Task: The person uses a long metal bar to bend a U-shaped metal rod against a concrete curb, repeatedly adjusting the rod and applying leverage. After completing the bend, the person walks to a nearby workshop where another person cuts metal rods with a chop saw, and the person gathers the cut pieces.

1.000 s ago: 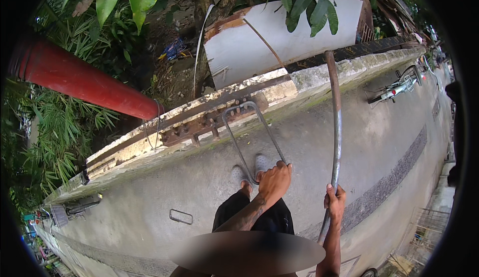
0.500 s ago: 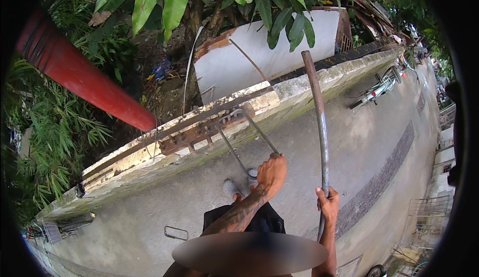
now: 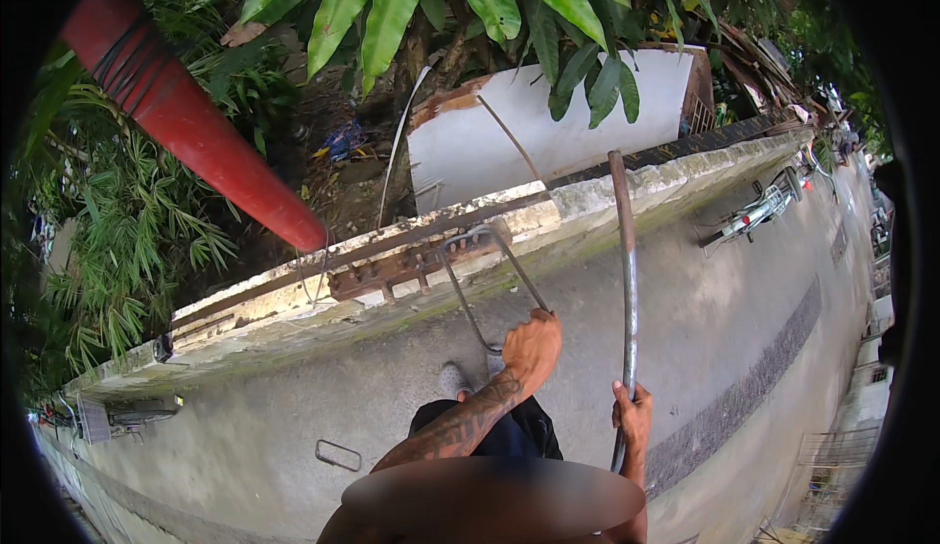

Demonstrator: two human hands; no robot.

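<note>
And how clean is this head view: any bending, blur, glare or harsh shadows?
Head view: fisheye bending curves the low wall inside a black surround; head view: a blurred oval covers the lower middle, while left hand and right hand look fairly sharp; head view: soft daylight, no hard shadows on the pavement, mild sheen along the pipe.

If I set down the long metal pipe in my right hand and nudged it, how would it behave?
The pipe is probably stiff: it juts from the right hand with no obvious sag. Its rounded form suggests it might roll; where shiny, it may feel slippery.
</note>
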